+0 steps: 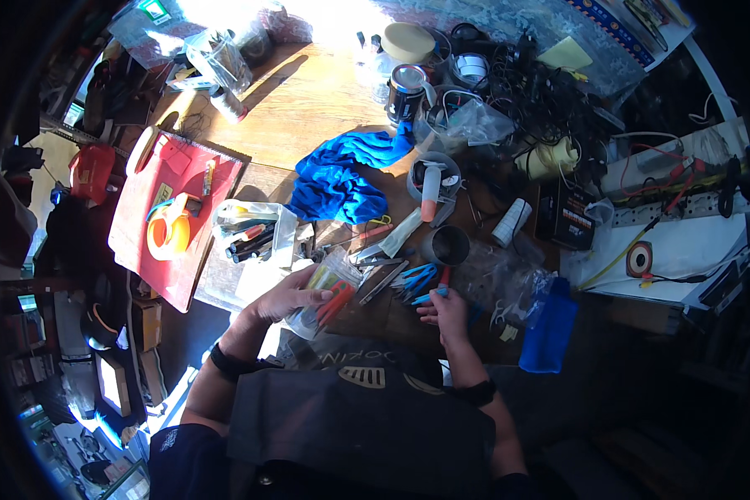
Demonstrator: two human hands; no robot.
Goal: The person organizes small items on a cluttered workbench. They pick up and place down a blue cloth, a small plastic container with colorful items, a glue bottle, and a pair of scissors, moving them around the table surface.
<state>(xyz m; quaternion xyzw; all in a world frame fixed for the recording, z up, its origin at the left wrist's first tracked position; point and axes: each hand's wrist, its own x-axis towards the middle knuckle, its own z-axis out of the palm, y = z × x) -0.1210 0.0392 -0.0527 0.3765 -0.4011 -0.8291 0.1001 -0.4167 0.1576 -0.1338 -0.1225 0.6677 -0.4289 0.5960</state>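
My left hand (290, 297) is closed around a clear plastic container (338, 268). Orange-handled tools (335, 303) lie in or against it, their kind too small to make out. To the right, my right hand (448, 317) has its fingers pinched on a slim tool with a red and light-blue handle (444, 277). Between the hands lies a pile of blue-handled tools (417, 280) and dark metal tools (380, 280). Just beyond my right hand stands a dark round cup (445, 247).
A bunched blue cloth (342, 179) lies ahead, beside a tray of dark-handled tools (254, 237). On the left, a red board (162, 200) carries an orange tape roll (169, 233). Tangled cables (533, 83) fill the far right. A second blue cloth (548, 329) hangs at the right edge.
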